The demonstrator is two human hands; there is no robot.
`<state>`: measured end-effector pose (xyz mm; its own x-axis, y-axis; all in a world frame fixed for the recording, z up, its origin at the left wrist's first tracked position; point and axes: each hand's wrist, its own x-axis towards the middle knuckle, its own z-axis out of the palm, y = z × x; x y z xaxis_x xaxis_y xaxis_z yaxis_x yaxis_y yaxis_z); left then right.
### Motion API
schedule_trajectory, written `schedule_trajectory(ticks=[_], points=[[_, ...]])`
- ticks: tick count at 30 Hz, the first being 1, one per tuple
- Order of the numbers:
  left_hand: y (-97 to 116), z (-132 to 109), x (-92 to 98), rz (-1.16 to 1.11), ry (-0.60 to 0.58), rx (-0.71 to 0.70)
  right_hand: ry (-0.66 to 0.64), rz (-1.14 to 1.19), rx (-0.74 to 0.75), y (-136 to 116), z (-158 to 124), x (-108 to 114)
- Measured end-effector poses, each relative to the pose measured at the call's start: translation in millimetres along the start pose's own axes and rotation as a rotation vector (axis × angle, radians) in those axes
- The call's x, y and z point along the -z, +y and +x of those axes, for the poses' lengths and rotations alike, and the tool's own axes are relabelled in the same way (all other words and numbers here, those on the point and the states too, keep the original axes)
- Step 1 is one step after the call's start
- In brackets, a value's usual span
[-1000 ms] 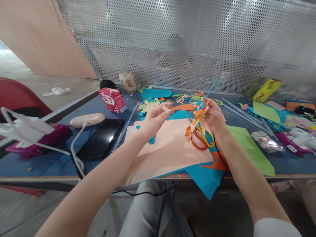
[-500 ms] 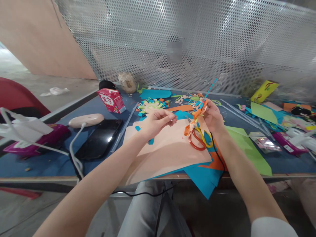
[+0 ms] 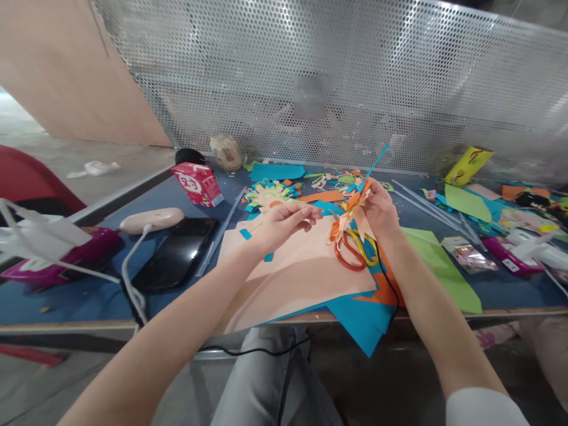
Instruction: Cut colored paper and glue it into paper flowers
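My right hand [image 3: 380, 207] grips a fringed paper flower [image 3: 352, 207] of orange, peach and yellow strips. A thin blue paper strip [image 3: 378, 160] sticks up from it. My left hand [image 3: 288, 223] is closed in a pinch a little to the flower's left, apart from it; whatever its fingertips may hold is too small to see. Below the flower, scissors [image 3: 350, 257] with red and yellow handles lie on the papers, their blades partly hidden. Under both hands a stack of peach paper sheets [image 3: 302, 278] covers blue ones.
Behind my left hand sits a fringed paper flower [image 3: 270, 192]. A phone [image 3: 177, 251], a white corded device [image 3: 151, 220] and a pink box [image 3: 198, 184] stand to the left. Green paper [image 3: 444, 275], a yellow box [image 3: 469, 165] and scraps lie right. A perforated metal panel [image 3: 248, 71] rises behind.
My left hand has moved slightly right, toward the flower. My right hand still holds the flower, almost in place. The whole view has shifted a little.
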<state>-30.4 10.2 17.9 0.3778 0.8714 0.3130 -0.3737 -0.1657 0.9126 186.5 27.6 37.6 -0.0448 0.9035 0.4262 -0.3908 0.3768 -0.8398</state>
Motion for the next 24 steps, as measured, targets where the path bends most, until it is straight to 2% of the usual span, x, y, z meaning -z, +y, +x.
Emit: schedule_trajectory(ticks=[6, 10, 19, 24], points=[[2.3, -2.2, -2.9, -0.1, -0.097, -0.001, -0.01, 0.022, -0.007, -1.2, -1.1, -3.4], [2.0, -1.7, -3.9, -0.079, -0.045, -0.034, -0.007, 0.031, -0.015, -0.9, -1.5, -3.3], [-2.1, -2.1, 2.7, 0.208, 0.008, -0.129, -0.028, 0.0, 0.006, 1.2, -0.3, -0.5], [-2.0, -4.1, 1.7, 0.356, -0.083, -0.121, -0.035, 0.013, 0.02, 4.8, 2.1, 4.7]])
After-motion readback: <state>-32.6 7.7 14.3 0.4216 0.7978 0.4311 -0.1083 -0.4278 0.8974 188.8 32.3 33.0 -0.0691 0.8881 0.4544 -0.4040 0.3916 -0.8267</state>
